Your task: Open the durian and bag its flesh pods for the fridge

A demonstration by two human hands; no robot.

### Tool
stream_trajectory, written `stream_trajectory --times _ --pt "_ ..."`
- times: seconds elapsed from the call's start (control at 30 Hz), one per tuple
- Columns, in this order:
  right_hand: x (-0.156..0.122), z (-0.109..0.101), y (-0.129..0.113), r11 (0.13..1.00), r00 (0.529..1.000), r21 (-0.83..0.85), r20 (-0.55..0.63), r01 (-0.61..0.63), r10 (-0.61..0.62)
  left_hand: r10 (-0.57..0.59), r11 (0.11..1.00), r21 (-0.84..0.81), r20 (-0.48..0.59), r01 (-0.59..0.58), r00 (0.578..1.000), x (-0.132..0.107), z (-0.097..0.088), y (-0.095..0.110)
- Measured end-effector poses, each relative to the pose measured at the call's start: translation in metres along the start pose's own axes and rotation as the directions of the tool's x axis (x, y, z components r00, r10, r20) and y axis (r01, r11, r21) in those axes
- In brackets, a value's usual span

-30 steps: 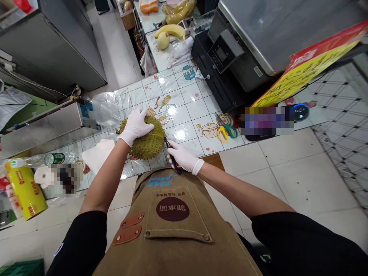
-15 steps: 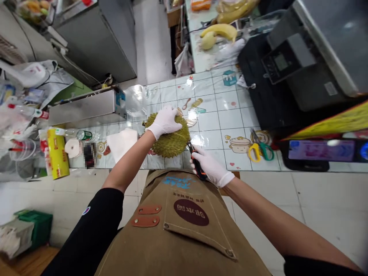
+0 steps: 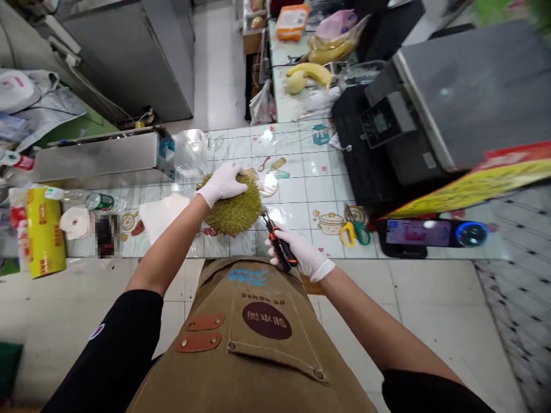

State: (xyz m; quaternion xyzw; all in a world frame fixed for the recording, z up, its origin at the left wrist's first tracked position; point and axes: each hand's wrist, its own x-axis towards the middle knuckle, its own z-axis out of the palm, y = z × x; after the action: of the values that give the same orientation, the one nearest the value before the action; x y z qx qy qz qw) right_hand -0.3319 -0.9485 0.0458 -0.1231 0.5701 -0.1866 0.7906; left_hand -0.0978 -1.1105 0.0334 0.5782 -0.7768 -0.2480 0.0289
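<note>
Fingers of the gloved left hand [image 3: 221,184] lie spread on the durian [image 3: 228,213], bracing it, while those of the right hand [image 3: 299,255] close around a knife [image 3: 279,249] at the husk [image 3: 252,209], which calls for steady pressure.

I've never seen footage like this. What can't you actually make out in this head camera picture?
In the head view:
The underside of the durian is hidden by the fruit itself, and the left hand covers part of its top.
The right hand covers part of the orange-and-black tool, so its exact kind is unclear.
A pixelated patch blurs whatever lies on the tiled counter.
The yellow sign is cut off by the right edge.
</note>
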Motion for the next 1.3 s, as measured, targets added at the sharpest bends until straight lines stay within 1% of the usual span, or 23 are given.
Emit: stream_trajectory --times 0.13,0.27,0.33,0.43,0.53,0.67,0.73,0.9,1.03,1.2,1.3 --pt "-0.004 -0.013 0.000 0.998 0.994 0.043 0.095 -0.050 0.045 0.017 0.998 -0.054 0.016 -0.016 1.000 0.004 -0.002 -0.007" --pt "-0.008 -0.024 0.000 0.998 0.993 0.047 0.111 -0.040 0.035 0.045 0.998 -0.044 0.035 -0.043 0.998 0.008 -0.001 -0.010" --pt "-0.010 -0.027 -0.001 0.999 0.990 0.038 0.138 -0.032 0.026 0.051 0.998 -0.041 0.038 -0.049 0.998 0.010 0.000 -0.010" --pt "-0.013 -0.029 -0.004 0.998 0.983 0.020 0.178 -0.054 0.050 0.059 0.997 -0.050 0.052 -0.057 0.997 0.012 -0.001 -0.010" --pt "-0.013 -0.030 -0.006 0.997 0.981 -0.003 0.182 -0.073 0.072 0.063 0.997 -0.054 0.077 -0.059 0.995 0.012 -0.003 -0.010" --pt "-0.010 -0.027 -0.015 0.994 0.974 -0.066 0.204 -0.090 0.102 0.066 0.996 -0.063 0.077 -0.061 0.995 0.013 -0.005 -0.012" --pt "-0.008 -0.024 -0.021 0.987 0.975 -0.126 0.186 -0.098 0.121 0.068 0.996 -0.068 0.080 -0.063 0.994 0.013 -0.005 -0.012" --pt "-0.005 -0.017 -0.033 0.965 0.988 -0.248 0.098 -0.089 0.116 0.070 0.996 -0.061 0.089 -0.065 0.994 0.012 -0.005 -0.011" --pt "0.001 -0.015 -0.041 0.951 0.985 -0.294 0.108 -0.097 0.134 0.084 0.995 -0.059 0.088 -0.079 0.993 0.012 -0.005 -0.012" --pt "0.011 -0.017 -0.054 0.928 0.975 -0.347 0.123 -0.134 0.187 0.075 0.997 -0.038 0.087 -0.072 0.993 0.011 -0.004 -0.011" --pt "0.012 -0.014 -0.055 0.904 0.984 -0.416 0.095 -0.101 0.153 0.074 0.997 -0.033 0.086 -0.072 0.994 0.011 -0.005 -0.010"
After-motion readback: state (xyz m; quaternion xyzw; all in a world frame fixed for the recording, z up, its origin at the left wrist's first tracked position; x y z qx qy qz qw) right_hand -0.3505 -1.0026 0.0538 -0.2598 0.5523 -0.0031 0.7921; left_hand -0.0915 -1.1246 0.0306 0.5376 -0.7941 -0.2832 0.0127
